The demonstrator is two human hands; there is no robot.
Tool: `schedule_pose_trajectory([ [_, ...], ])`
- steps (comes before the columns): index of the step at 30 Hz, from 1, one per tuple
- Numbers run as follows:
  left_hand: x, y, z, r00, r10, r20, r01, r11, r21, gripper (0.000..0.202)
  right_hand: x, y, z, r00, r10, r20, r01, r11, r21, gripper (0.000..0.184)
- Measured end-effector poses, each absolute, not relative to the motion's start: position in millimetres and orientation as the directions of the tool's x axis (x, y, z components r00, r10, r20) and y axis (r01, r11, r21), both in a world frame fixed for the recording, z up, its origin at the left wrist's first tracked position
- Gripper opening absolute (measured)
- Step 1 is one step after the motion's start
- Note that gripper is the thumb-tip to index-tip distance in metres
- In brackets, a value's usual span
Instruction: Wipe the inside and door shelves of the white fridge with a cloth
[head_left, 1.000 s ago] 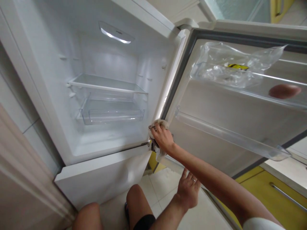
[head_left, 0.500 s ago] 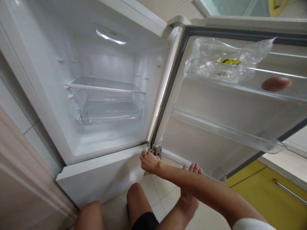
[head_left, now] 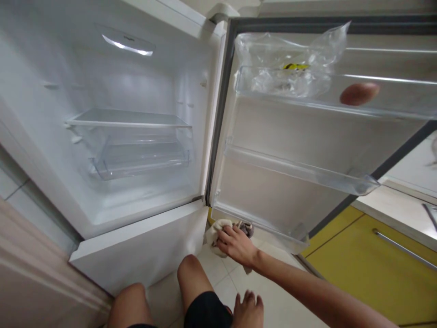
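Observation:
My right hand [head_left: 237,246] grips a crumpled cream and grey-brown cloth [head_left: 218,232] just below the hinge-side lower corner of the open fridge door [head_left: 266,123]. The cloth hangs over the tiled floor, close to the bottom door shelf [head_left: 259,225]. Nearer to me, my left hand [head_left: 248,312] is held low by my knee. Its fingers are slightly bent and apart, and nothing shows in them.
At left stands the open fridge compartment [head_left: 136,196] with a glass shelf [head_left: 126,117] and a clear drawer [head_left: 146,159]. The door's upper shelf holds a plastic bag [head_left: 269,68] and a reddish oval item [head_left: 359,94]. Yellow cabinets [head_left: 368,264] stand at right.
My right hand has drawn the cloth away from the hinge corner, toward me and right. My left hand has pulled back down toward my lap. The view has shifted right.

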State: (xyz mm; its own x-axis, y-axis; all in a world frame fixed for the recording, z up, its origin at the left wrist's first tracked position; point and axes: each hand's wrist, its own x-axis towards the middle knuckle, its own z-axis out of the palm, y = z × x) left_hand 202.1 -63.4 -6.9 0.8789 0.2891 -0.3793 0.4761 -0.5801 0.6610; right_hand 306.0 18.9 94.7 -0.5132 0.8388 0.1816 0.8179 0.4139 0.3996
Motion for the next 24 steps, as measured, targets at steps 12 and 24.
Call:
schedule_pose_trajectory([
  [12,162,57,116,0.538,0.679,0.499,0.196,-0.676,0.710,0.033,402,-142,106,-0.142,0.783,0.606,0.967,-0.023,0.255,0.027],
  [24,225,103,80,0.726,0.372,0.578,0.225,-0.923,0.311,0.048,475,-221,90,0.683,0.148,0.715,0.716,-0.331,-0.615,0.033],
])
